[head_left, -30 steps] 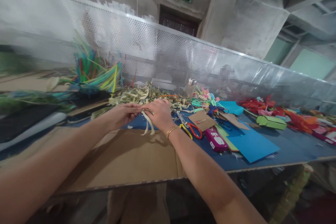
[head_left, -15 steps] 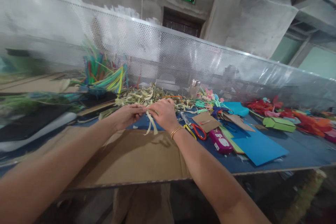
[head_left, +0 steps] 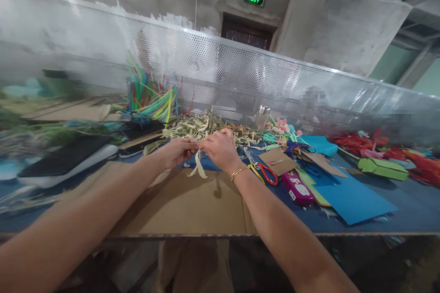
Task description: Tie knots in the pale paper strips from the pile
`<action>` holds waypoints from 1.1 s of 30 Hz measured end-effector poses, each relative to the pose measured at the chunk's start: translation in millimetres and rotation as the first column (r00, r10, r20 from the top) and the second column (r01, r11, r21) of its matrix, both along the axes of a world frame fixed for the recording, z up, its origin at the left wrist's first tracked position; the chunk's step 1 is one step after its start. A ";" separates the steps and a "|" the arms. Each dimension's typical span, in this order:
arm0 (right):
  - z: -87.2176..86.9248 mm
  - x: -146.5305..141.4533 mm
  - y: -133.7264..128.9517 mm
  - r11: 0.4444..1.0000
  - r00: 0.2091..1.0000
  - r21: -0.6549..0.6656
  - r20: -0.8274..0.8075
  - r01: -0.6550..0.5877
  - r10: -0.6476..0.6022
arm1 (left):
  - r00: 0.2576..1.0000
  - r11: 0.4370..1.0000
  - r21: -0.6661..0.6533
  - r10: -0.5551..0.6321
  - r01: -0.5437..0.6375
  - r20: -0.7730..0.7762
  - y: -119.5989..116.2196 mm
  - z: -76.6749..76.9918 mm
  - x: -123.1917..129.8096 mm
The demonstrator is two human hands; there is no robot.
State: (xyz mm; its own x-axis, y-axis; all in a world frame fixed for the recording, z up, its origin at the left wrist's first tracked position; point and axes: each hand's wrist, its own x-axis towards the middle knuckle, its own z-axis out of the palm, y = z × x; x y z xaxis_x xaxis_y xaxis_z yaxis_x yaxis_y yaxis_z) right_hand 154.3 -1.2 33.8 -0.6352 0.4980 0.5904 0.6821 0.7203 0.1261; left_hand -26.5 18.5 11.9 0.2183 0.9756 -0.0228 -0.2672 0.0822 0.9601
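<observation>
Pale green-cream strips [head_left: 198,165] hang down from between my two hands, above a brown cardboard sheet [head_left: 192,206]. My left hand [head_left: 179,151] pinches them at their upper end, thumb against fingers. Close against it, my right hand [head_left: 220,147] is closed on the same strips, its back turned to the camera and most of its fingertips hidden. Just behind the hands lies a heap of similar pale strips [head_left: 192,126]. Scissors with red handles [head_left: 268,175] and a yellow-handled pair [head_left: 256,174] rest to the right of my right wrist.
A purple case [head_left: 298,188], blue sheets [head_left: 354,197] and a green paper box [head_left: 382,168] lie rightward. Red material [head_left: 419,165] is farther right. At the left are a black-topped white object [head_left: 65,160] and colourful stems [head_left: 147,98]. A perforated metal screen [head_left: 240,68] stands behind.
The camera view has turned slightly left, so the scene sits farther right. Both hands remain together, and the hanging strips have changed shape, now curling outward at the bottom.
</observation>
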 end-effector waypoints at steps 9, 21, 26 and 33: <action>-22.6 -9.1 10.3 0.966 0.877 -0.258 -0.467 -0.014 -0.112 | 0.970 0.978 0.172 0.153 -0.120 -0.189 -3.6 -1.4 5.9; -41.3 -18.2 26.6 0.782 0.530 -0.508 -0.802 -0.361 -0.276 | 0.901 0.869 0.489 0.271 -0.077 -0.339 -5.9 -0.5 9.0; -41.3 -22.6 25.7 0.709 0.435 -0.518 -0.841 -0.479 -0.321 | 0.893 0.859 0.501 0.305 -0.107 -0.331 -6.5 -1.2 9.1; -40.1 -22.2 26.2 0.697 0.422 -0.471 -0.869 -0.541 -0.259 | 0.987 0.970 0.200 0.152 -0.137 -0.057 -6.3 2.8 8.4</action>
State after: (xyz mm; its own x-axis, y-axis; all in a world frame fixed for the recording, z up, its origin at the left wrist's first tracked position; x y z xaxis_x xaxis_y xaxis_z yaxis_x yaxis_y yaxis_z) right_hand 132.2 24.9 -6.2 -0.1085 0.9066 0.4079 -0.0099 0.4093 -0.9124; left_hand -18.1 12.2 14.7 0.0793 0.9839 0.1601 -0.1927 -0.1424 0.9709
